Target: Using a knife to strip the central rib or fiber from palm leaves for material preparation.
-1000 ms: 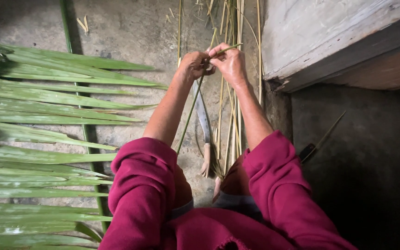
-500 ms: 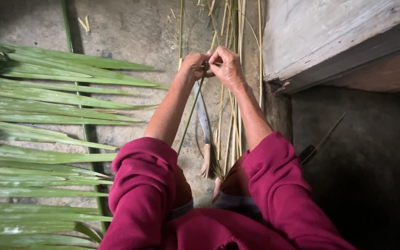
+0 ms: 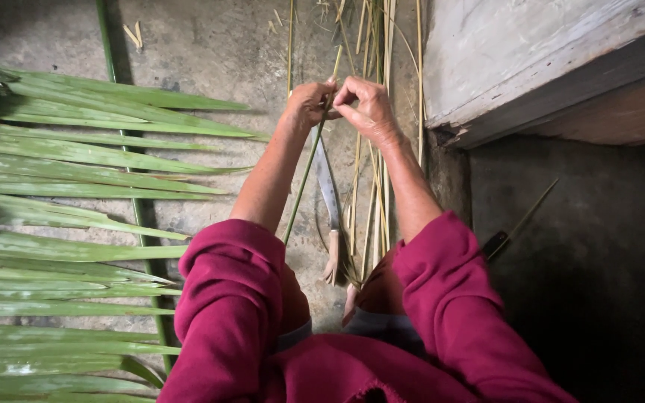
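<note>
My left hand [image 3: 309, 104] and my right hand [image 3: 367, 108] meet in front of me, both pinched on one long thin green leaf strip [image 3: 309, 168]. The strip runs from my fingers down toward my lap, and its top end sticks up past my fingers. Under my hands a knife [image 3: 328, 186] with a grey blade and pale wooden handle stands upright by my foot. I wear dark red sleeves.
Long green palm leaves [image 3: 76, 186] on a stalk spread over the concrete floor at the left. Several stripped pale midribs [image 3: 375, 194] lie in a bundle beneath my hands. A raised concrete step [image 3: 531, 60] is at the right, with dark floor below it.
My right hand has shifted slightly left and down, closing in against my left hand on the strip. The leaves and knife have not moved.
</note>
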